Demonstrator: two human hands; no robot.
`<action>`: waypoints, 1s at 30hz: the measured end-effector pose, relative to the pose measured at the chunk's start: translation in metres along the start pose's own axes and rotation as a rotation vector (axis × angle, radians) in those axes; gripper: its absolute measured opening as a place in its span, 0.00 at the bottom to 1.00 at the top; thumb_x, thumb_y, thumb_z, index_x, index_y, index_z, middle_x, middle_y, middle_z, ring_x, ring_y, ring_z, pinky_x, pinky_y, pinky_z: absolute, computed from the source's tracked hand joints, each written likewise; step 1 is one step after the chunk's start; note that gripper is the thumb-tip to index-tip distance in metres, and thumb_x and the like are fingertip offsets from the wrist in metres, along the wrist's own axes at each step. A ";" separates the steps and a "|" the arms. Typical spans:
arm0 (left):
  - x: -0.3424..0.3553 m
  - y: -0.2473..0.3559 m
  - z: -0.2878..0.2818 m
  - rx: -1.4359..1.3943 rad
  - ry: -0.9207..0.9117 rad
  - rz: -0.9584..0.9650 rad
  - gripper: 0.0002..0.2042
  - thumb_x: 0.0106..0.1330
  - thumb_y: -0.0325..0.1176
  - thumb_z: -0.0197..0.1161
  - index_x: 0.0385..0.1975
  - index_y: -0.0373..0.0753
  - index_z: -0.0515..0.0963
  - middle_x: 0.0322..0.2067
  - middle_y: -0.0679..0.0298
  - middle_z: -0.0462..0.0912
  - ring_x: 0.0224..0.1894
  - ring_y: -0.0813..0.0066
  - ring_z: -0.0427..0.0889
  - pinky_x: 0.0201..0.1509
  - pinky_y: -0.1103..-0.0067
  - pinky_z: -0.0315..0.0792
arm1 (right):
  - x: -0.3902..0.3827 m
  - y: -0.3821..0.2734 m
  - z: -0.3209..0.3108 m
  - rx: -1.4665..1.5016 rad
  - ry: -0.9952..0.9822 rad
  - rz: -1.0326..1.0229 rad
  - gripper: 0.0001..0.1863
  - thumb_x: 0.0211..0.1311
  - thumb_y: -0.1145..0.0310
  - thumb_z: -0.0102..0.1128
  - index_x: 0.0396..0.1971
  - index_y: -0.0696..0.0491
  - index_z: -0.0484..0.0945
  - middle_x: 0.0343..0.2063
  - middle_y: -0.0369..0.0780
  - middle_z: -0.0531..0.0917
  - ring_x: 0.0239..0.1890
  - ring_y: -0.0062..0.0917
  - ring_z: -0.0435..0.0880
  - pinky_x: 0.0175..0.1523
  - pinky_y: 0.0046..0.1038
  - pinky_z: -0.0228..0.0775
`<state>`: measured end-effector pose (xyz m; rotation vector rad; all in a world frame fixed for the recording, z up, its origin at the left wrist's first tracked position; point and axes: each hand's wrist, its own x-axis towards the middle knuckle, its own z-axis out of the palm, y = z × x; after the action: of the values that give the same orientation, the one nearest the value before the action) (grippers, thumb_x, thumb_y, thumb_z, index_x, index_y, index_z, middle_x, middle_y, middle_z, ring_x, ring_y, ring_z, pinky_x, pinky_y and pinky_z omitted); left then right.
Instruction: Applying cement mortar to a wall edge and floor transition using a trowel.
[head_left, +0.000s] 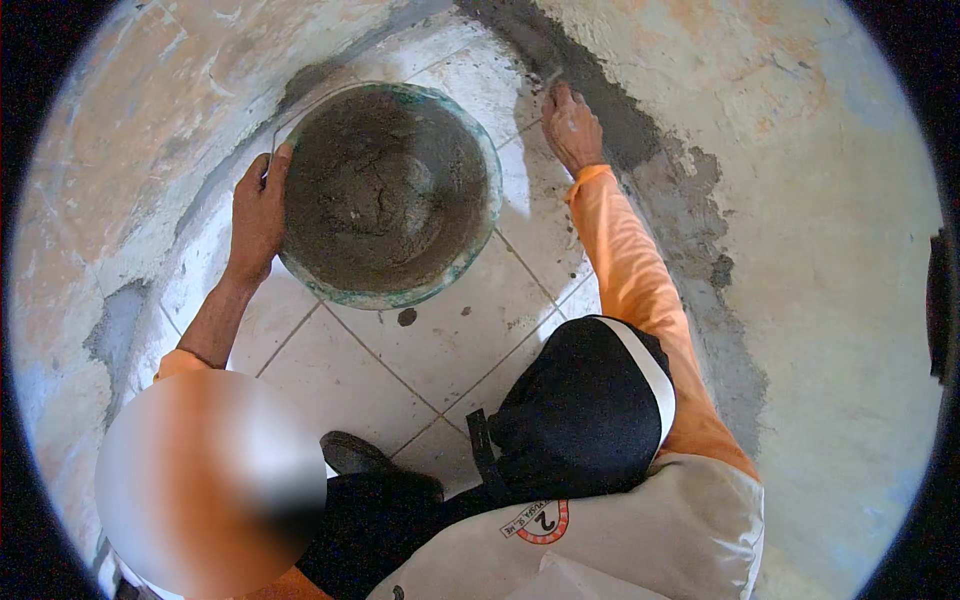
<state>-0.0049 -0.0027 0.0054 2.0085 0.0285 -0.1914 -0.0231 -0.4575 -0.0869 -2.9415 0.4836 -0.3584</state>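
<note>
A round greenish bucket [497,185] stands on the tiled floor in front of me, with wet grey mortar [375,195] inside. My left hand [260,215] grips its left rim, thumb on the edge and fingers outside. Beside that hand a thin wire handle [275,138] shows. Farther right, my right hand [574,128] is closed low against the right wall, where a dark band of fresh mortar [625,125] runs along the base. A small pale piece sticks out past its fingertips; what the hand holds is too small to make out.
Worn, patchy walls rise on the left [130,150] and right [830,300]. Mortar crumbs lie on the white floor tiles [380,355]. My bent knee [580,405] in black trousers is between the bucket and my right arm. A blurred round patch covers the lower left.
</note>
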 end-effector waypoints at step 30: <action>0.003 -0.006 -0.006 0.134 0.022 0.027 0.25 0.81 0.52 0.55 0.33 0.30 0.72 0.26 0.62 0.65 0.32 0.73 0.61 0.37 0.72 0.62 | 0.072 -0.085 0.023 -0.067 -0.186 -0.371 0.21 0.78 0.56 0.45 0.63 0.48 0.73 0.49 0.60 0.84 0.40 0.59 0.87 0.44 0.54 0.81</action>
<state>-0.0015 0.0055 0.0022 2.1435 0.0027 -0.1570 0.0743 -0.3987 -0.0792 -3.0816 -0.0774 -0.1041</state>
